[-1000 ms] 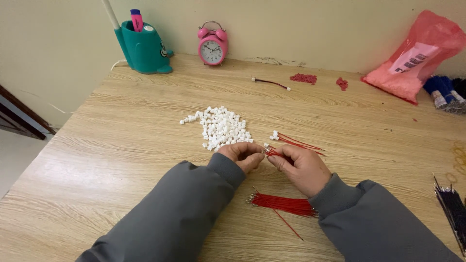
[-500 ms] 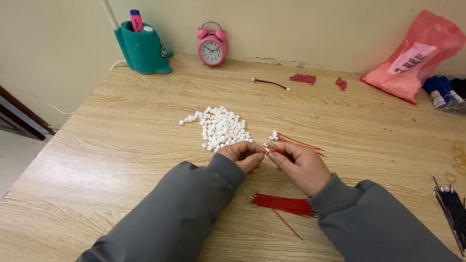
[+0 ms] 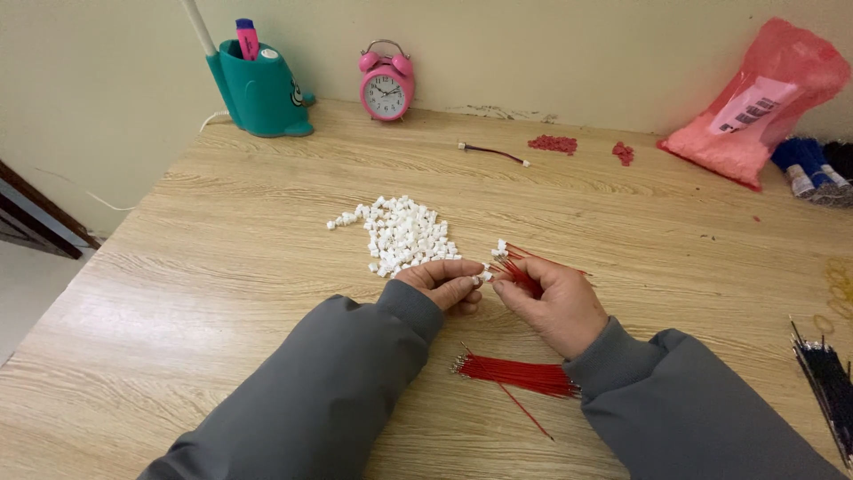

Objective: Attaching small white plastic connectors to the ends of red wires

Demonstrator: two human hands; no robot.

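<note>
A wide wooden table (image 3: 222, 267) with a light oak grain pattern fills most of the view, and it stands against a plain cream wall (image 3: 533, 44); at the left edge a strip of pale floor (image 3: 27, 284) is visible. Near the middle of the table, the left hand (image 3: 444, 284) is closed, with the fingertips pinched on a small white plastic connector (image 3: 485, 276). The right hand (image 3: 551, 302) is just beside it, curled around a few thin red wires (image 3: 520, 271) whose far ends lie on the table surface. Touching the left hand from behind is a loose pile of small white plastic connectors (image 3: 404, 236). Between the two grey sleeves lies a flat bundle of red wires with metal tips (image 3: 520, 373). At the back of the table, near the wall, stand a teal plastic pen holder (image 3: 259, 89) and a pink round alarm clock (image 3: 386, 82). At the far right lies a pink plastic bag (image 3: 755, 98), and at the right edge a bundle of black wires (image 3: 826, 382).
</note>
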